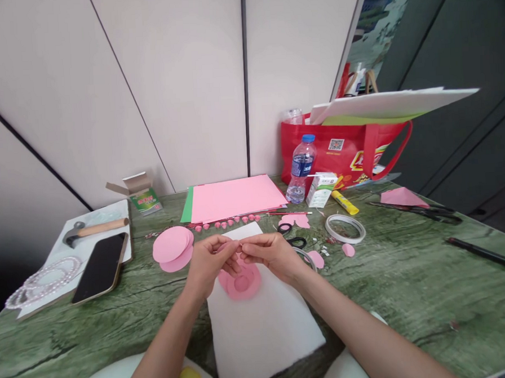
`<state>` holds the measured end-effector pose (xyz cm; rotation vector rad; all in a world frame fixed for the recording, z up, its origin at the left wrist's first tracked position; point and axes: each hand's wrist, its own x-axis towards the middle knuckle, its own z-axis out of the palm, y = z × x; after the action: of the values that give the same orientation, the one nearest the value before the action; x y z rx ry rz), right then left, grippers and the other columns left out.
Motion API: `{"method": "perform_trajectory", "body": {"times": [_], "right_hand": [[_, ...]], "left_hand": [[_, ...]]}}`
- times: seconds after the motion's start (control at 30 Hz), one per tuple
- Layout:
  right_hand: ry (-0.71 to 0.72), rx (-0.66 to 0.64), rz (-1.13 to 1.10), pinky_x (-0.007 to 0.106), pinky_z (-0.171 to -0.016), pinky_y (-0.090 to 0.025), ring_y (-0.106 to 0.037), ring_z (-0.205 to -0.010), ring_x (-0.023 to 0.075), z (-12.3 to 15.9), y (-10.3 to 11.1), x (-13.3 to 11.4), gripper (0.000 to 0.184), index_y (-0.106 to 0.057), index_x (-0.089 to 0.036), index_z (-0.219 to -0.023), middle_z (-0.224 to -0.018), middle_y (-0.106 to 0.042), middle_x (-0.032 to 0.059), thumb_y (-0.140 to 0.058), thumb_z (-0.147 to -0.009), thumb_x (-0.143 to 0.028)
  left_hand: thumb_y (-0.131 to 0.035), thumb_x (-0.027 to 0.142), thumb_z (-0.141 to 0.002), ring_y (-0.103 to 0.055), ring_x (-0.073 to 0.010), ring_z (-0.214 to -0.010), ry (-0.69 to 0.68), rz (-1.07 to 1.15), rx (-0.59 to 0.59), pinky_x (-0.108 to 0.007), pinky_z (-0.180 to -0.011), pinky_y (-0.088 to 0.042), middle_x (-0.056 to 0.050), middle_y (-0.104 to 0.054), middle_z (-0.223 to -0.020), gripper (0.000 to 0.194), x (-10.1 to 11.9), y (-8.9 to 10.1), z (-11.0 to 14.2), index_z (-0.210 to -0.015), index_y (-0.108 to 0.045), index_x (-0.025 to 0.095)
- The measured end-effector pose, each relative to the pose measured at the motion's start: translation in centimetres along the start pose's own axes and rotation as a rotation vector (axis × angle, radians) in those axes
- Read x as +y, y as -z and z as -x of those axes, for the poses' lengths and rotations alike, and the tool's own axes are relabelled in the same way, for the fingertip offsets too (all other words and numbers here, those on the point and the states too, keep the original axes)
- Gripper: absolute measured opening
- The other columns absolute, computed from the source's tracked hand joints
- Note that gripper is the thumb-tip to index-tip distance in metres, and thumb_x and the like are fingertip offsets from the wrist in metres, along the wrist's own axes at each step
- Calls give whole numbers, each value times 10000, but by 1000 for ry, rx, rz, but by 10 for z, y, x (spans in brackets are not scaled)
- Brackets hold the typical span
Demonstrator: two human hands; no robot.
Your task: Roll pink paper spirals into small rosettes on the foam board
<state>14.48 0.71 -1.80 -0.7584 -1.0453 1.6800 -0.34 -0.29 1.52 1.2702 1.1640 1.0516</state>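
Left hand (pixel 211 260) and right hand (pixel 273 253) meet, fingertips pinched, above one pink flower (pixel 241 284); one bottle (pixel 302 169).

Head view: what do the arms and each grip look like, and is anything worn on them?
Each grip is a human hand, the left hand and the right hand, without gloves. No sleeve, watch or bracelet shows on either, nor any cable or marking. I can't make out any rings. The forearms are uncovered as far as the picture shows.
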Motion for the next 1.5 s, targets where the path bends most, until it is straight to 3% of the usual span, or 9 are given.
{"method": "perform_trajectory", "body": {"times": [0.53,0.87,0.97,1.03,1.13,1.3,1.37,1.43,1.5], "right_hand": [[8,-37,31,236,-621,-500,-612,-613,98,0,1,-2,230,-692,-146,-776,-659,-668,20,-710,-628,-320],[33,-24,104,282,-648,-500,-617,-632,120,-1,3,-2,236,-683,-149,-789,-676,-671,23,-696,-637,-329],[76,-66,302,304,-702,-486,-622,-735,147,-1,13,-9,266,-665,-171,-864,-814,-682,40,-682,-646,-321],[103,-84,614,301,-699,-470,-612,-756,160,0,21,-13,263,-663,-169,-856,-868,-675,56,-687,-633,-308],[24,1,972,290,-582,-453,-595,-630,162,1,28,-9,279,-645,-157,-841,-763,-669,66,-669,-640,-349],[-134,3,861,251,-491,-442,-582,-523,139,-1,22,9,310,-576,-152,-886,-648,-639,26,-679,-602,-221],[-141,-7,710,254,-519,-460,-581,-530,129,-3,20,12,307,-577,-150,-852,-627,-627,8,-696,-570,-179],[-154,21,502,271,-559,-484,-579,-533,120,-6,22,11,311,-580,-144,-828,-598,-612,-8,-718,-561,-222],[-138,96,328,280,-593,-499,-578,-540,111,-9,27,8,341,-585,-138,-798,-584,-604,-16,-745,-536,-286]], "left_hand": [[-642,351,-681,-568,-130,-397,-9,7,-16,-229,-371,-479,13,-572,-487,244,-3,1,0,-680,-534,133],[-644,324,-675,-563,-127,-386,6,-1,-14,-227,-373,-475,11,-572,-485,221,-2,1,0,-664,-537,131],[-637,330,-680,-567,-127,-401,0,8,-6,-228,-385,-476,11,-568,-493,221,-1,1,0,-657,-538,133],[-633,327,-685,-569,-126,-409,-5,14,6,-228,-396,-477,12,-566,-500,215,-1,1,0,-667,-544,133],[-632,324,-689,-570,-130,-413,-11,17,20,-238,-409,-480,9,-565,-506,214,-2,1,0,-670,-542,131],[-560,368,-745,-596,-156,-484,-44,-6,-3,-313,-506,-514,-15,-586,-575,232,-7,3,-3,-744,-554,135],[-565,349,-739,-624,-186,-653,-157,-111,77,-355,-625,-517,-49,-618,-716,224,-10,5,-5,-836,-575,148],[-631,295,-679,-580,-217,-875,-379,-339,295,-378,-750,-476,-75,-600,-931,281,-9,8,-6,-933,-589,184],[-644,266,-661,-527,-223,-934,-581,-562,496,-373,-794,-433,-75,-566,-980,253,-7,9,-5,-904,-621,202]]}}
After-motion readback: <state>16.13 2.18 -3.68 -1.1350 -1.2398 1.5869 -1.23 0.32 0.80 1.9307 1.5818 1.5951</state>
